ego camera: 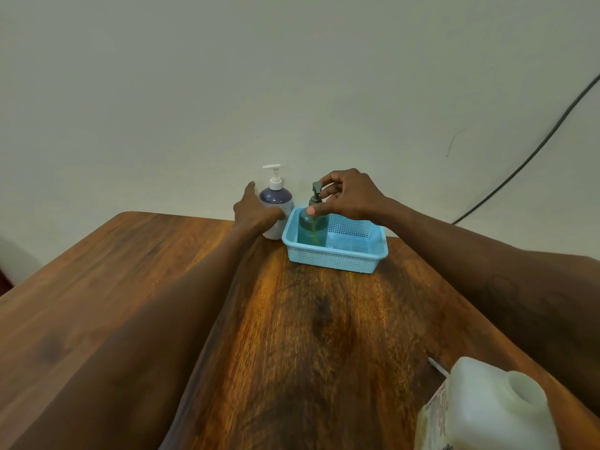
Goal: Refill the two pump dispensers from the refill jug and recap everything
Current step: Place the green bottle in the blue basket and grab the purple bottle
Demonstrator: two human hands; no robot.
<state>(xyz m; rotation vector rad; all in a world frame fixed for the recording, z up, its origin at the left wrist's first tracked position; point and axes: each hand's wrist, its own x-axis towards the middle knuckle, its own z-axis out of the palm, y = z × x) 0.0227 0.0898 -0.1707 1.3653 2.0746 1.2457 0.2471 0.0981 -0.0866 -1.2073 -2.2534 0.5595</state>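
right hand (354,196) pinches the dark pump head (316,187) of the teal dispenser (311,226), which stands upright in the left end of the light blue basket (337,260) at the far edge of the table (308,319). left hand (256,212) wraps the body of the white-pump dispenser (276,197), upright on the table just beside the basket. refill jug (480,414) sits at the near right, well apart from both; can't tell if its cap is on. likely step: unscrewing the teal pump. risks: no hand steadies the teal bottle's body, so twisting the head could spin or tip it inside the basket. lifting the pump out could drip soap off its tube onto the table. the basket looks light and may slide.
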